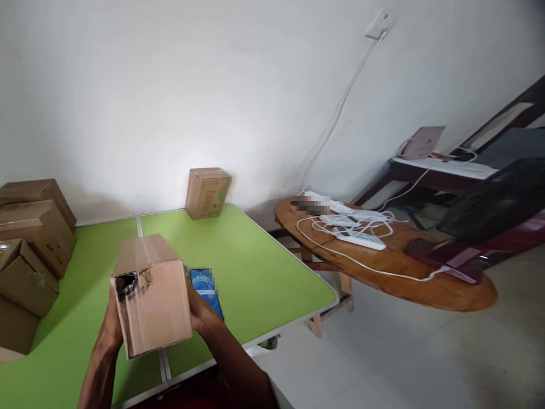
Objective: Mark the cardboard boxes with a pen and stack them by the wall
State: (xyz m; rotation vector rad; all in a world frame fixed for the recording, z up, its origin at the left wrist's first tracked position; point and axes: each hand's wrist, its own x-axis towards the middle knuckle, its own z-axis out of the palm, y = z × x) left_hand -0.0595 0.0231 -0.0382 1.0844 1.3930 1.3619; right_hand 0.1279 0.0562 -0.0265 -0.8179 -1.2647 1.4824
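Observation:
Between my two hands is a brown cardboard box (159, 307), its taped end facing me and a torn, dark hole at that end's upper left corner. My left hand (114, 318) presses on the box's left side, its fingers mostly hidden behind the cardboard. On the opposite side my right hand (196, 307) grips the box, fingers partly out of sight. A phone (204, 288) with a lit blue screen lies on the green table (264, 278) just right of the box.
Several cardboard boxes (36, 238) are stacked at the table's left. Another small box (208, 193) stands by the wall. At right, a wooden oval table (409, 284) carries white power strips (360, 238), tangled cables and a dark laptop (481, 227).

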